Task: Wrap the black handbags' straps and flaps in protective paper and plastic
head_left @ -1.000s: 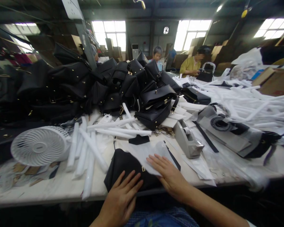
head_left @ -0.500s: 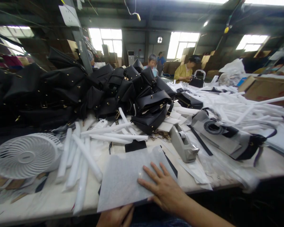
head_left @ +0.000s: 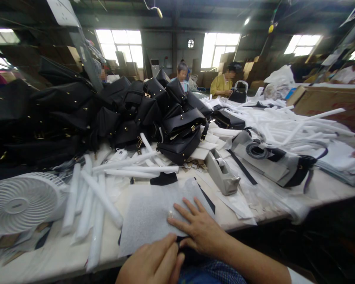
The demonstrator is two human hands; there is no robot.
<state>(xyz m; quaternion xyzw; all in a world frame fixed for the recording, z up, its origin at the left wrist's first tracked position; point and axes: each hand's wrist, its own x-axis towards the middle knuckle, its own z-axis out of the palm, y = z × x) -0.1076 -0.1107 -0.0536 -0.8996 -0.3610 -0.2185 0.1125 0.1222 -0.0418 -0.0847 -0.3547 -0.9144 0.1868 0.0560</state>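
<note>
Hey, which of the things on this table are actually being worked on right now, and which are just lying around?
In hand: white sheet, with the right hand flat on it and the left hand at its near edge; black piece under it.
Lying about: white fan, tape dispenser, heap of black bags, white rolls, cardboard box.

Near edge of the worktop (head_left: 62, 252): foam sheet (head_left: 148, 215), right hand (head_left: 199, 228) flat on its right part, left hand (head_left: 154, 264) at its near edge. Left of it — foam rolls (head_left: 97, 197), then a fan (head_left: 17, 203). Right and behind, a tape dispenser (head_left: 221, 173). Further back, a heap of handbags (head_left: 121, 110); far right, a cardboard box (head_left: 328, 102).
</note>
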